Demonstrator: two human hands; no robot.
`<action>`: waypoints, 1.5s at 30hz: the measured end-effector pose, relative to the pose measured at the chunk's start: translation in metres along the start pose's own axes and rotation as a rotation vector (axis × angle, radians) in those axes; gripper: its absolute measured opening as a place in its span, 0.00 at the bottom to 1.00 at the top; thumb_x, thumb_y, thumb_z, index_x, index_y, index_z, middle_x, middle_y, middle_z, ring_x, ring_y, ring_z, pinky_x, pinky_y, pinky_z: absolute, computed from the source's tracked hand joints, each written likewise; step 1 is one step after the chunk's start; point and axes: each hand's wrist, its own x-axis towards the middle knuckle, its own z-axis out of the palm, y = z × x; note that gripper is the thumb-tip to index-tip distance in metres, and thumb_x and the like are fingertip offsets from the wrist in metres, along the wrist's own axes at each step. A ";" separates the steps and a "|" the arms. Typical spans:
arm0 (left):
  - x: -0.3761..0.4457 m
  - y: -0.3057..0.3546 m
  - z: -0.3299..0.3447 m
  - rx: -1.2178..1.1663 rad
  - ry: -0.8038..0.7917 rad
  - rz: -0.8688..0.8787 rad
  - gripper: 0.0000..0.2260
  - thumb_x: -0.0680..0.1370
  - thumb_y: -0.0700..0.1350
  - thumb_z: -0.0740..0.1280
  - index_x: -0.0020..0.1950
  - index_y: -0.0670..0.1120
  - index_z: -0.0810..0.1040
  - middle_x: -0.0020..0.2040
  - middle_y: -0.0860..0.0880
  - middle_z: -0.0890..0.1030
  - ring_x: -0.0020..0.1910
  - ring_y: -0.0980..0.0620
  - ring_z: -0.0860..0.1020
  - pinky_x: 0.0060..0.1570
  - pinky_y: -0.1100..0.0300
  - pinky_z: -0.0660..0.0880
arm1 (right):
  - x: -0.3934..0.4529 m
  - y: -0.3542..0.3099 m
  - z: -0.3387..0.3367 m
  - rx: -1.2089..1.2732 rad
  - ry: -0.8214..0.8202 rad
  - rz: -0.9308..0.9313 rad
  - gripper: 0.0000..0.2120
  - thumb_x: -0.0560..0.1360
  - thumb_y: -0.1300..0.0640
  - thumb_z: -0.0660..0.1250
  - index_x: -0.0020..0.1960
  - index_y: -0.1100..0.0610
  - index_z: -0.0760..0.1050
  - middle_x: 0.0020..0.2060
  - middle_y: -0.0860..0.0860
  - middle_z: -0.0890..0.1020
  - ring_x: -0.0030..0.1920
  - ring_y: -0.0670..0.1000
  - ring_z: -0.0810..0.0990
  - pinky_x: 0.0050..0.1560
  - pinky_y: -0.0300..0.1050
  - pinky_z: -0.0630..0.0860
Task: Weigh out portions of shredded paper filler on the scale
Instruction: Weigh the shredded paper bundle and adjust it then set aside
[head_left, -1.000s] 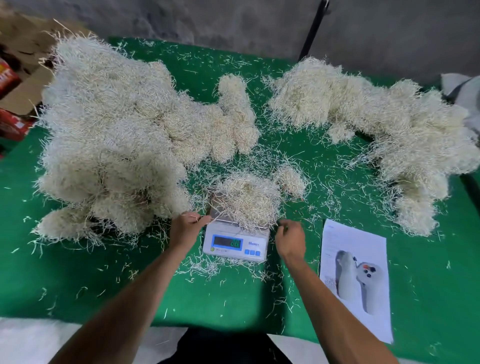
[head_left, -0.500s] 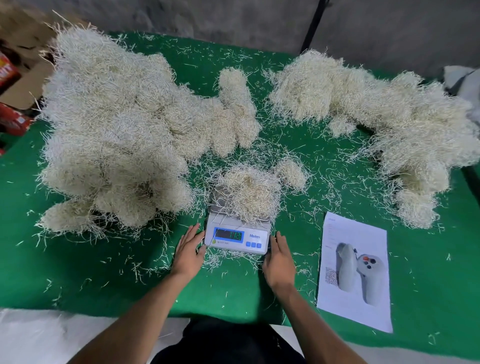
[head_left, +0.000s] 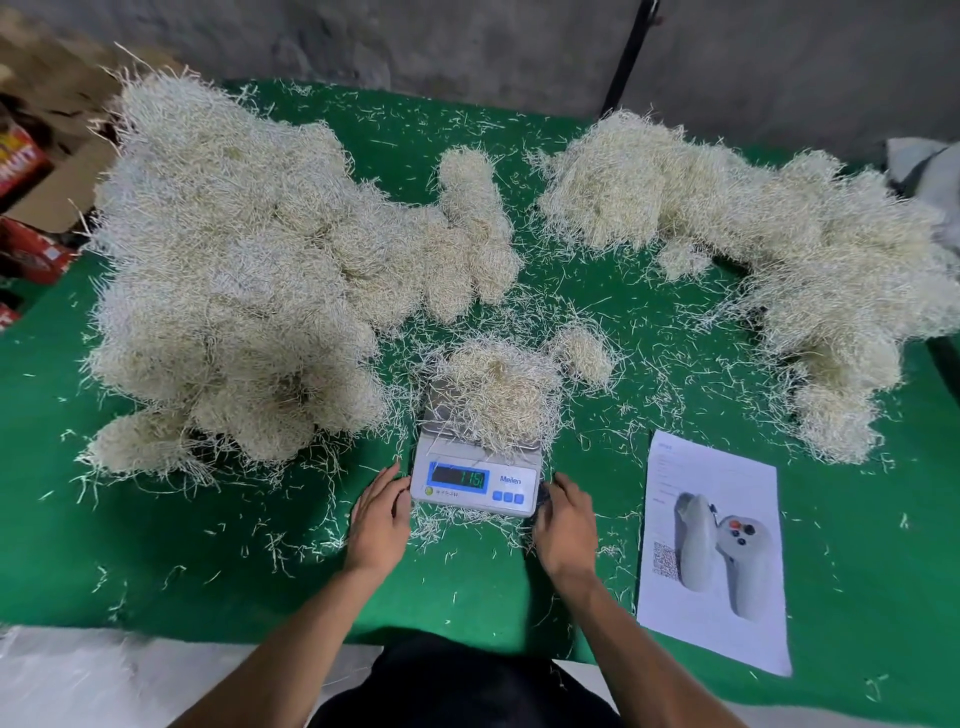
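Since a second ago I've dropped both hands from the filler: left hand (head_left: 379, 522) and right hand (head_left: 563, 525) lie flat, fingers straight, holding nothing, flanking the scale (head_left: 474, 480), marked "Meilen".

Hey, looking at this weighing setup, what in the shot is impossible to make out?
- Scale readout, head view: digits blurred.
- Scale platform: mostly buried under the shredded paper portion.
- Printed sheet text: too small.
- Red boxes: cut off by the left edge.
- Right pile: runs past the right edge.

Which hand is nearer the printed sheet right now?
Right. The right hand lies between the scale and the printed sheet; the left hand lies beyond the scale's far side.
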 end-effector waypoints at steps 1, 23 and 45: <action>0.004 0.005 -0.001 -0.023 0.024 -0.029 0.15 0.84 0.44 0.62 0.70 0.47 0.77 0.73 0.51 0.72 0.74 0.50 0.68 0.75 0.48 0.63 | 0.008 -0.002 -0.005 0.059 0.029 0.019 0.14 0.84 0.59 0.60 0.66 0.60 0.78 0.66 0.57 0.78 0.65 0.56 0.76 0.71 0.54 0.73; 0.083 0.089 -0.031 -0.125 -0.067 0.188 0.09 0.79 0.42 0.70 0.59 0.47 0.82 0.55 0.52 0.81 0.45 0.61 0.78 0.52 0.59 0.80 | 0.108 -0.105 -0.058 -0.254 -0.365 -0.757 0.06 0.83 0.60 0.62 0.60 0.58 0.71 0.40 0.54 0.76 0.37 0.49 0.80 0.37 0.44 0.79; 0.068 0.083 -0.075 -0.432 -0.078 -0.067 0.06 0.76 0.51 0.73 0.50 0.52 0.80 0.44 0.50 0.81 0.40 0.53 0.76 0.45 0.55 0.77 | 0.117 -0.127 -0.060 -0.233 -0.326 -0.618 0.15 0.84 0.62 0.61 0.70 0.55 0.73 0.39 0.50 0.75 0.32 0.45 0.71 0.36 0.39 0.78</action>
